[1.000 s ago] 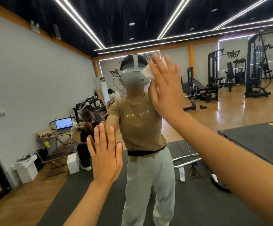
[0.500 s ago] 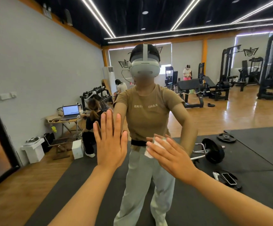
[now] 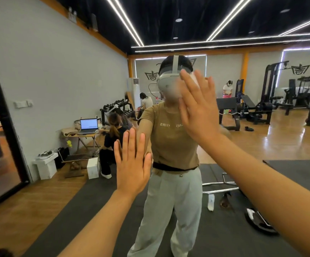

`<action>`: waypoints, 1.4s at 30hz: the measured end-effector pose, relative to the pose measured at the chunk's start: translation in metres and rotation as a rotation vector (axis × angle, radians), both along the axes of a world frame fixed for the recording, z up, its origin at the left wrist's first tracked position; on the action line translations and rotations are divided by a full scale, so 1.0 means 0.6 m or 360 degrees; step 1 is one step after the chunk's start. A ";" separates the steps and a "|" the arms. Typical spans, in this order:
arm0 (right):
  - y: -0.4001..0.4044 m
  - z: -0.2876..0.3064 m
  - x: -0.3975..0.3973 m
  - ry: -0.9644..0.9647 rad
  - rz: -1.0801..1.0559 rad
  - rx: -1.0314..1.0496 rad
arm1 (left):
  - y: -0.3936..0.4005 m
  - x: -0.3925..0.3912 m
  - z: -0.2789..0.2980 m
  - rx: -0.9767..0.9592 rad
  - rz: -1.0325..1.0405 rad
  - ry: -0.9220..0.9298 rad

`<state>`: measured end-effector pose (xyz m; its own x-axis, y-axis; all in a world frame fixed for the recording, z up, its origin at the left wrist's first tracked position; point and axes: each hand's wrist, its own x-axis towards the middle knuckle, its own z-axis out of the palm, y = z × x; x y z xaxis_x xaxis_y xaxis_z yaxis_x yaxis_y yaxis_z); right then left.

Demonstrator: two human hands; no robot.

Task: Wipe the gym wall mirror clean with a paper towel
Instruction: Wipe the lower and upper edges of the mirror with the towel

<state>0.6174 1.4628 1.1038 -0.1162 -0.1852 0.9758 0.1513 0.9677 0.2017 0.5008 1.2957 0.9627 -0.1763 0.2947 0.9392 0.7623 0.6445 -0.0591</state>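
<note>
The wall mirror (image 3: 261,145) fills the view and reflects the gym and the person wearing the head camera. My right hand (image 3: 198,108) is raised high, fingers straight and spread, and presses a white paper towel (image 3: 195,79) flat against the glass; only a corner of the towel shows above the fingers. My left hand (image 3: 132,164) lies flat on the mirror lower and to the left, fingers straight and together, holding nothing.
A dark door frame (image 3: 7,127) borders the mirror's left edge. The reflection shows a folding table with a laptop (image 3: 88,125), a dumbbell rack (image 3: 117,108), weight machines (image 3: 272,101), a barbell (image 3: 219,186) on black mats and other people.
My right hand has swept up the glass with the towel, from waist height half a second ago to head height. My left hand stays flat in the same place.
</note>
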 end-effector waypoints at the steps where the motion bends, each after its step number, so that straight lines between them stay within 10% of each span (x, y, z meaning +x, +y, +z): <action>1: -0.010 -0.025 -0.007 -0.0050 0.0036 0.0045 | 0.000 0.000 0.000 0.0000 0.0000 0.0007; 13: 0.037 -0.334 0.034 -0.0868 0.0021 0.0975 | -0.016 -0.002 0.004 -0.0122 -0.0059 -0.0023; 23: 0.060 -0.062 0.045 -0.0790 -0.0024 0.1123 | -0.021 -0.007 0.005 -0.0229 -0.0089 -0.0097; 29: -0.001 0.091 0.015 -0.0254 -0.0016 0.0248 | -0.039 0.001 0.014 -0.0309 -0.0131 -0.0170; 34: -0.072 -0.045 -0.045 -0.0225 0.0115 0.0190 | -0.093 -0.004 0.015 -0.0198 -0.0223 -0.0265; 42: -0.090 -0.302 -0.067 -0.1026 0.0061 0.0991 | -0.214 -0.090 0.012 -0.0204 0.0106 -0.0306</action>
